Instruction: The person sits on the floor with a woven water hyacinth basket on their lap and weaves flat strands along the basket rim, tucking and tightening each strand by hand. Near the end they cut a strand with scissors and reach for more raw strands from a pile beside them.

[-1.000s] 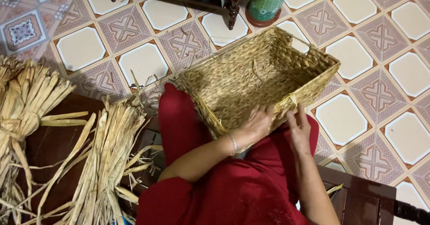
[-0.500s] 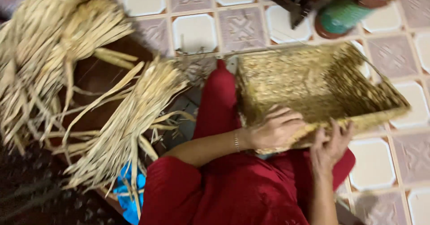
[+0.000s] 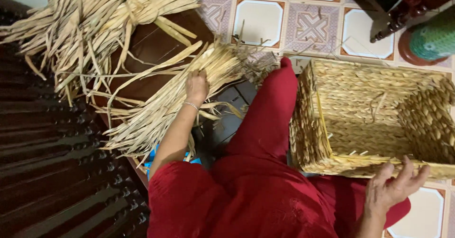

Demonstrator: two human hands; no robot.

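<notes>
Tiled floor [image 3: 258, 17], patterned and plain squares, fills the upper centre and right of the frame. Dark slatted wood [image 3: 52, 171] covers the left edge and lower left.

Straw pile [image 3: 95, 20], pale dried strips, spreads across the upper left over a brown board [image 3: 151, 44]. A second bundle [image 3: 161, 110] runs from centre down toward the lower left.

Woven basket [image 3: 369, 115], rectangular and open-topped, sits at centre right, tipped on the floor just beside the person's red-clad leg [image 3: 268, 110]. Loose strip ends stick up from its near rim. Red garment fills the lower centre.

Green wrapped cylinder [image 3: 433, 39] on a dark red base stands at the upper right corner, next to a dark furniture leg [image 3: 393, 22].

Left hand [image 3: 196, 86], centre of frame, reaches into the bundle and closes on its strips; whether it grips firmly cannot be told, as the fingers are buried. A thin bracelet [image 3: 191, 106] circles that wrist.

Right hand [image 3: 395, 186], lower right, is spread, palm up, fingers loosely curled, at the basket's near rim.
</notes>
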